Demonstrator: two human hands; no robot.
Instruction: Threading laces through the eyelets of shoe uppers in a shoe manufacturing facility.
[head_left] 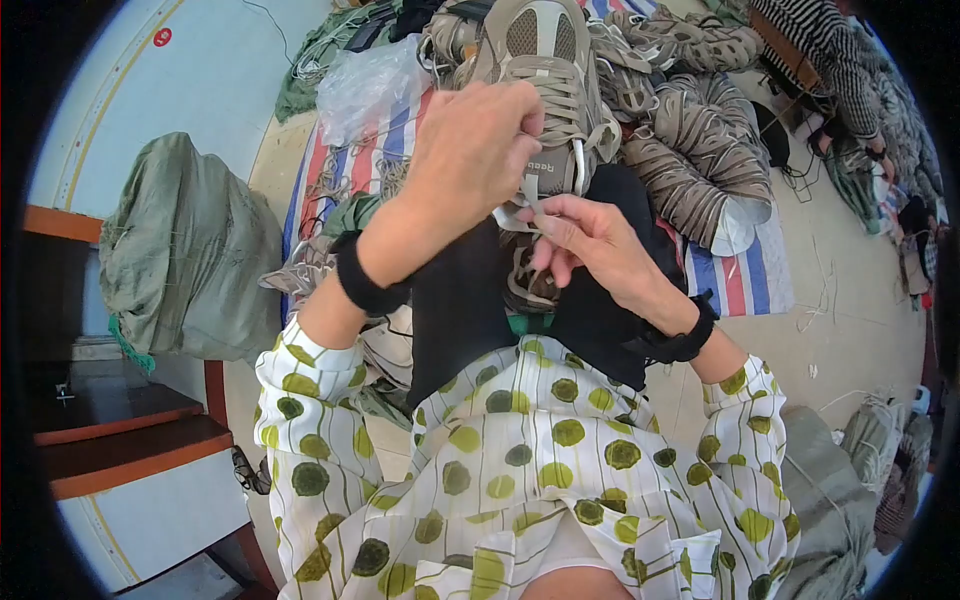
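Note:
A taupe and white sneaker (540, 45) lies in front of me, its toe pointing away and its tongue toward me. Flat beige laces (556, 92) criss-cross its front. My left hand (468, 150) is closed in a fist over the shoe's left side; what its curled fingers hold, if anything, is hidden. Below the tongue, my right hand (592, 240) pinches a pale flat shoelace (531, 190) between thumb and fingertips, its other fingers loosely bent. More brown shoe material with laces (528, 285) sits between my legs, partly covered by my right hand.
Stacked taupe shoe uppers (690, 170) lie right of the sneaker on a striped sheet (735, 280). A clear plastic bag (370, 85) and loose laces are to the left. A bulky grey-green sack (185, 250) stands farther left. Another person's striped sleeve (825, 60) shows at far right.

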